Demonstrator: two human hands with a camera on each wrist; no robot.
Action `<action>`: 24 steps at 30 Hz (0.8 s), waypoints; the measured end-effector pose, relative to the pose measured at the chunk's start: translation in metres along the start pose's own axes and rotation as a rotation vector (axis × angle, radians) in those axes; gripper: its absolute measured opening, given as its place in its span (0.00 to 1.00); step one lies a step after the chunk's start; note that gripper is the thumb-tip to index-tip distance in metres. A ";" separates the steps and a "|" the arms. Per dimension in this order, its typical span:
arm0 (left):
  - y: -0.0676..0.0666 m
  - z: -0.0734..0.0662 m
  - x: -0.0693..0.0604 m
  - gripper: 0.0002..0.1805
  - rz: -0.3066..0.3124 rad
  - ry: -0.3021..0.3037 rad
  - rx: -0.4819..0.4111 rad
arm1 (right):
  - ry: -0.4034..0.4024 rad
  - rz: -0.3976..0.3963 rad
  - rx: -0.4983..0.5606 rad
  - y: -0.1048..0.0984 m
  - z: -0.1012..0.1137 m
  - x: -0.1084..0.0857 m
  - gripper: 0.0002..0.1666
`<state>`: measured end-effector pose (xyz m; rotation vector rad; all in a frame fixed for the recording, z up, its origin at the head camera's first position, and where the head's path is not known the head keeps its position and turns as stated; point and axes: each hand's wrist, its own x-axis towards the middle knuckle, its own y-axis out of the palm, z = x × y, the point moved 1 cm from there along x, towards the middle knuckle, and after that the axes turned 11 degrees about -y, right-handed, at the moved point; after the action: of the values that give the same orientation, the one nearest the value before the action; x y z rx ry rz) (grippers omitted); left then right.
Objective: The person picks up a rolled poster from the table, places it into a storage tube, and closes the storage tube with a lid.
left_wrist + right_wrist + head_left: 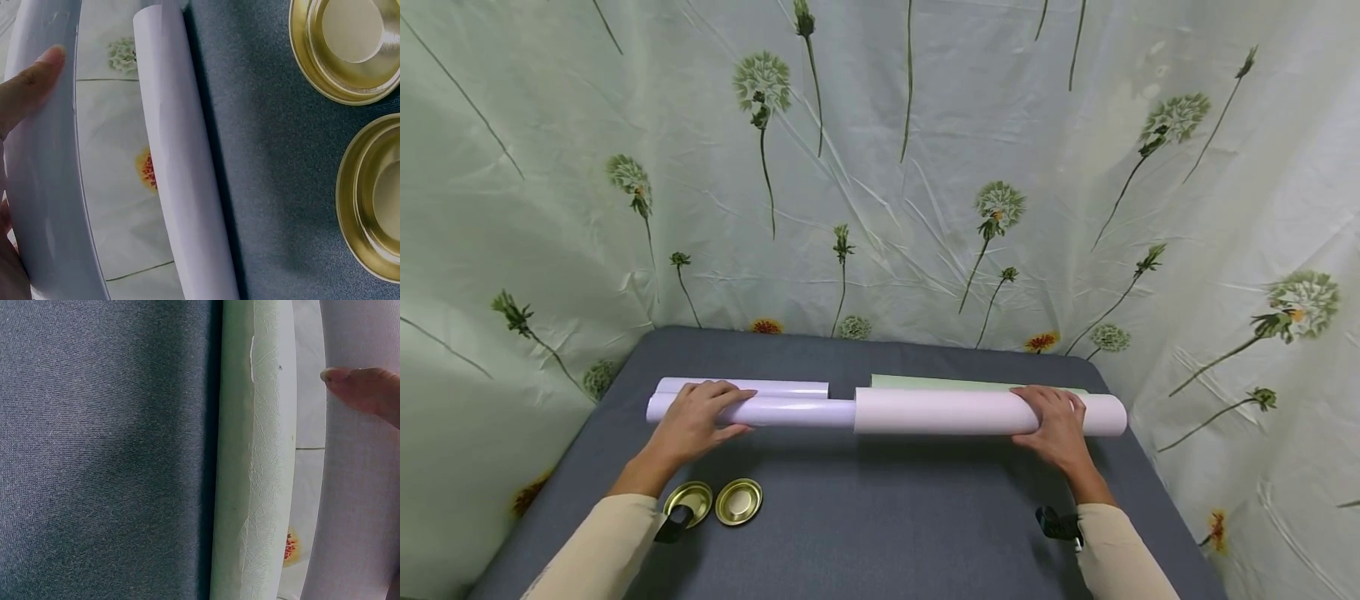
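My left hand point(696, 419) grips a glossy pale lavender paper roll point(808, 413), with the thumb along its near side. Over at the right, my right hand point(1057, 425) holds a thicker, matte pinkish-white roll point(932, 412) from above. The two rolls line up sideways, and the glossy one's right end meets the thick one's left end; whether it goes inside cannot be told. Both are raised above the table. Behind them lie a white roll point(181, 156) on the left and a pale green roll point(256, 450) on the right.
Two round gold metal lids point(738, 502) rest on the grey cloth-covered table point(880, 533), near the left forearm. A flower-printed curtain point(880, 167) hangs behind the table and along its sides. Each wrist wears a black camera mount point(1058, 525).
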<state>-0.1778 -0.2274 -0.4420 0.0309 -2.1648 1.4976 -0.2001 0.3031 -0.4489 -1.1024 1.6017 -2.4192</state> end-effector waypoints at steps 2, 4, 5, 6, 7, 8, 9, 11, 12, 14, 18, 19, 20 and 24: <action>0.001 -0.002 0.001 0.29 -0.008 0.013 0.009 | 0.003 -0.001 0.002 0.000 0.000 0.000 0.44; 0.002 -0.003 0.002 0.29 -0.025 0.035 0.017 | 0.006 -0.005 0.004 -0.001 0.000 0.000 0.44; 0.003 -0.004 0.002 0.29 -0.036 0.049 0.020 | 0.005 -0.007 0.005 -0.001 0.000 0.000 0.44; 0.004 -0.004 0.002 0.29 -0.046 0.064 0.021 | 0.004 -0.009 0.006 -0.001 0.000 0.000 0.44; 0.005 -0.005 0.002 0.29 -0.055 0.077 0.023 | 0.004 -0.010 0.009 0.000 0.001 0.000 0.45; 0.005 -0.006 0.002 0.29 -0.063 0.089 0.024 | 0.004 -0.011 0.010 0.000 0.000 0.000 0.45; 0.006 -0.006 0.002 0.30 -0.071 0.099 0.022 | 0.003 -0.012 0.010 0.000 0.000 0.000 0.45; 0.007 -0.007 0.001 0.30 -0.080 0.115 0.020 | 0.000 -0.014 0.008 0.001 0.000 0.000 0.45; 0.007 -0.007 0.001 0.30 -0.082 0.120 0.019 | 0.000 -0.016 0.008 0.001 0.001 0.000 0.45; 0.008 -0.007 0.001 0.30 -0.085 0.129 0.019 | -0.002 -0.020 0.007 0.001 0.001 0.000 0.45; 0.009 -0.007 0.001 0.30 -0.074 0.142 0.014 | -0.007 -0.027 0.008 0.001 0.001 0.000 0.44; 0.009 -0.007 0.001 0.30 -0.071 0.143 0.012 | -0.008 -0.030 0.010 0.002 0.001 0.000 0.44; 0.009 -0.008 0.001 0.30 -0.069 0.144 0.010 | -0.011 -0.034 0.009 0.002 0.001 0.000 0.45; 0.007 -0.011 0.000 0.30 -0.078 0.143 0.006 | -0.027 -0.049 0.014 0.004 0.002 0.001 0.45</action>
<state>-0.1762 -0.2151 -0.4456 0.0096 -2.0231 1.4186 -0.2008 0.2995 -0.4515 -1.1807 1.5656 -2.4309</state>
